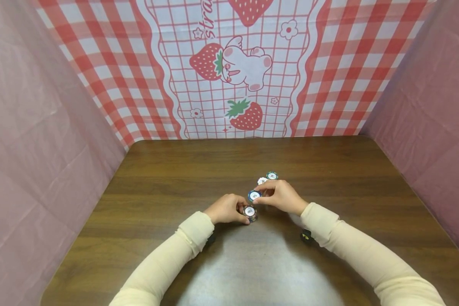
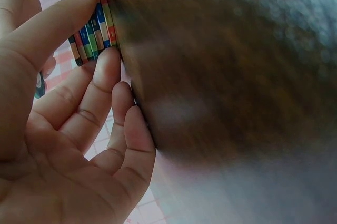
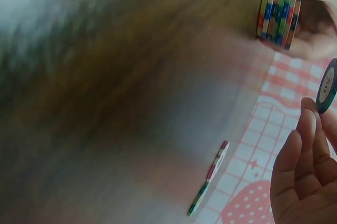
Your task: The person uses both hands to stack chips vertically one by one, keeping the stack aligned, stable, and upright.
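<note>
My left hand (image 1: 226, 209) grips the sides of a short stack of poker chips (image 1: 250, 211) standing on the table, thumb on the near side. In the left wrist view the striped edges of several stacked chips (image 2: 95, 33) show between thumb and fingers. Just beyond the stack, my right hand (image 1: 284, 196) pinches one blue-rimmed poker chip (image 1: 254, 195) with a white centre between thumb and fingers. The right wrist view has this held chip (image 3: 327, 86) tilted, apart from the stack (image 3: 279, 16). Past the right hand lie a white chip (image 1: 262, 181) and a green-rimmed chip (image 1: 272, 175).
The brown wooden table (image 1: 168, 170) spreads around both hands. A checked strawberry cloth (image 1: 245, 63) hangs behind it, with pink cloth (image 1: 420, 106) at both sides. A dark round wrist device (image 1: 306, 236) shows below the right cuff.
</note>
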### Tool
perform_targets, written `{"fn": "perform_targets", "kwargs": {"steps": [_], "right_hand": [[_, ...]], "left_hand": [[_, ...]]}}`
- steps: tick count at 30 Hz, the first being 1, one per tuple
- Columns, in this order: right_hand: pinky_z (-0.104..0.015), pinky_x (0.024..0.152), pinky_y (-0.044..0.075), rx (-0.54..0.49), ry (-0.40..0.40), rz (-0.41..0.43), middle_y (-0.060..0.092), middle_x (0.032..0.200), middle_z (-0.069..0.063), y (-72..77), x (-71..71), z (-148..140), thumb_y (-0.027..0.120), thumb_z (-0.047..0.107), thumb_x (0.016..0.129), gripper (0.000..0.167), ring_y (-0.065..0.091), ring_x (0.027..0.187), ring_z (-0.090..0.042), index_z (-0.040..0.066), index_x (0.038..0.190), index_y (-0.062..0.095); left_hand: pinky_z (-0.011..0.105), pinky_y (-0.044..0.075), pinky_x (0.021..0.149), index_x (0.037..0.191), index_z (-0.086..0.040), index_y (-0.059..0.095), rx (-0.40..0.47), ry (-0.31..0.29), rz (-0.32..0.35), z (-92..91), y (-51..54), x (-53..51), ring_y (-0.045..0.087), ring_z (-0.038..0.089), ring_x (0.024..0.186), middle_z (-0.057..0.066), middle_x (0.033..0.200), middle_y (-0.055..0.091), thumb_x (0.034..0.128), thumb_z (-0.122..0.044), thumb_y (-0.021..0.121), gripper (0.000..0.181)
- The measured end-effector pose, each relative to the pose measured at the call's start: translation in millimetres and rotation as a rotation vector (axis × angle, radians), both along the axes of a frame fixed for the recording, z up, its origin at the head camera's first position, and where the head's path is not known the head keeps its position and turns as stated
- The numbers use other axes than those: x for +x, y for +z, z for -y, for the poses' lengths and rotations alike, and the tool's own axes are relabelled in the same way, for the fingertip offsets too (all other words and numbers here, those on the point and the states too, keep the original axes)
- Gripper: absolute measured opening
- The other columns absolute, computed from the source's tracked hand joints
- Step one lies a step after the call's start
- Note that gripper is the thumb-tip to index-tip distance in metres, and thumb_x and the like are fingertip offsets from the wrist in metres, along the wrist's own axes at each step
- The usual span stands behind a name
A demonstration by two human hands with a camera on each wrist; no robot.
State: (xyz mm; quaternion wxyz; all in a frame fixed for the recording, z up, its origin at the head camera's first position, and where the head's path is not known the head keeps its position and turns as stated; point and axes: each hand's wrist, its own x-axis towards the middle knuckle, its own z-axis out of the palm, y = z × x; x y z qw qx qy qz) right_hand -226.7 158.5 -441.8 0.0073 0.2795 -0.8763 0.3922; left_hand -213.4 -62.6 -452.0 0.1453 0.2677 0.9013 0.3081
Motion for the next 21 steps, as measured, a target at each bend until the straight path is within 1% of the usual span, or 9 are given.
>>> {"fn": "perform_targets", "kwargs": {"steps": [7, 11, 15, 21], "right_hand": [[-0.022, 0.061, 0.048, 0.022, 0.061, -0.015, 0.072, 0.088, 0.006, -2.4, 4.2, 7, 0.083, 0.028, 0.077, 0.027, 0.054, 0.067, -0.003, 0.015, 0.1, 0.076], [-0.022, 0.062, 0.048, 0.037, 0.081, -0.014, 0.071, 0.088, 0.006, -2.6, 6.6, 10, 0.083, 0.028, 0.077, 0.027, 0.054, 0.067, -0.002, 0.016, 0.1, 0.076], [-0.021, 0.064, 0.049, 0.042, 0.101, -0.001, 0.07, 0.089, 0.006, -2.9, 8.5, 13, 0.083, 0.029, 0.077, 0.027, 0.056, 0.069, -0.004, 0.016, 0.1, 0.076], [-0.021, 0.067, 0.05, 0.047, 0.133, -0.005, 0.068, 0.087, 0.007, -5.0, 9.5, 16, 0.083, 0.028, 0.075, 0.028, 0.059, 0.074, -0.005, 0.016, 0.099, 0.076]], "left_hand": [[0.021, 0.043, 0.06, 0.084, -0.01, 0.067, -0.006, -0.001, -0.015, -0.2, 0.2, 0.1, 0.052, 0.005, 0.064, -0.005, 0.07, 0.062, 0.0682, -0.024, 0.088, 0.03], [0.021, 0.044, 0.062, 0.088, -0.01, 0.069, -0.014, -0.001, -0.007, -0.4, 0.0, -0.2, 0.053, 0.005, 0.065, -0.005, 0.072, 0.064, 0.069, -0.025, 0.088, 0.03], [0.021, 0.044, 0.063, 0.093, -0.011, 0.071, -0.014, -0.007, 0.002, 0.1, 0.3, -0.7, 0.054, 0.004, 0.067, -0.006, 0.076, 0.066, 0.0701, -0.026, 0.088, 0.033], [0.021, 0.044, 0.063, 0.093, -0.011, 0.07, -0.009, -0.004, 0.008, 0.7, 1.2, 0.0, 0.054, 0.004, 0.068, -0.005, 0.079, 0.068, 0.0699, -0.026, 0.088, 0.033]]}}
